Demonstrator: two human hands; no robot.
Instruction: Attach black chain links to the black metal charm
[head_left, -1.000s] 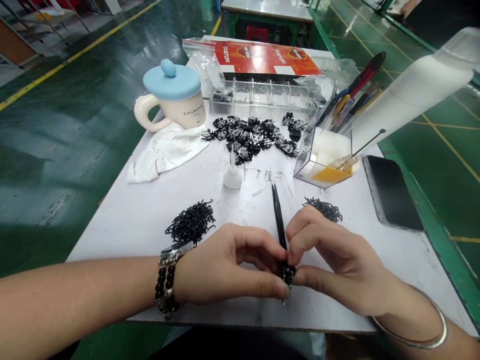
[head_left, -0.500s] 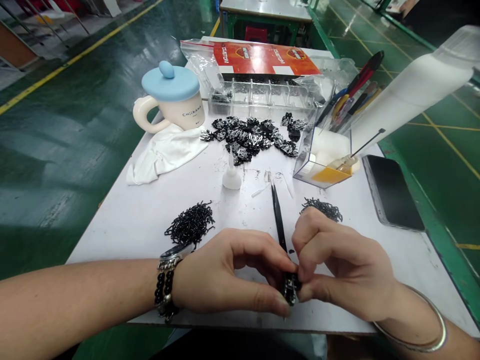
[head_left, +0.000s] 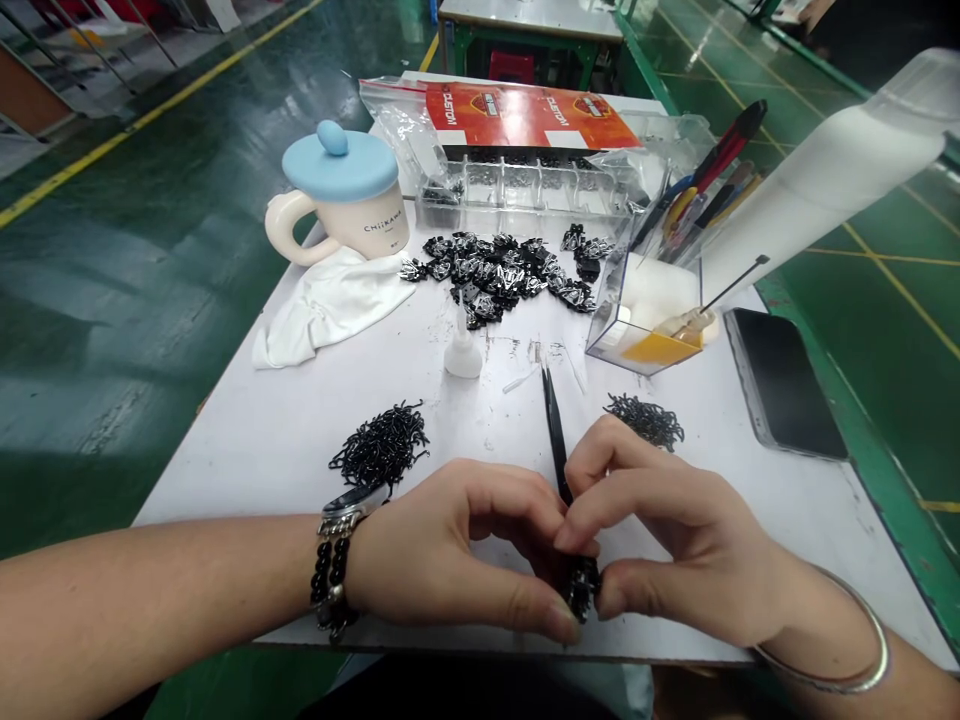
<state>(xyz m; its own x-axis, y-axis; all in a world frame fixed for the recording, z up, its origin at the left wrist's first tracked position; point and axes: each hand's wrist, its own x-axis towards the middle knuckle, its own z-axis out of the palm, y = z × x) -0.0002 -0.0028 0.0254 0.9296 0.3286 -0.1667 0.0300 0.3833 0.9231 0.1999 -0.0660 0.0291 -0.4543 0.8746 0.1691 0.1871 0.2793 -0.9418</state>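
Currently, the small black metal part point(head_left: 582, 588) sits pinched between the left hand point(head_left: 450, 550) and right hand point(head_left: 675, 540), close together beside the tweezers point(head_left: 556, 450), above the white table point(head_left: 247, 470). A slackened pinch could drop it among the loose black links point(head_left: 382, 447).

View: my single head camera, worn by the person at the near edge of the white worktable point(head_left: 225, 480)
Facing: forward and down, across the worktable
Nearness: close over the left hand point(head_left: 450, 550) and right hand point(head_left: 675, 530); green floor point(head_left: 97, 300) shows past the worktable's edges
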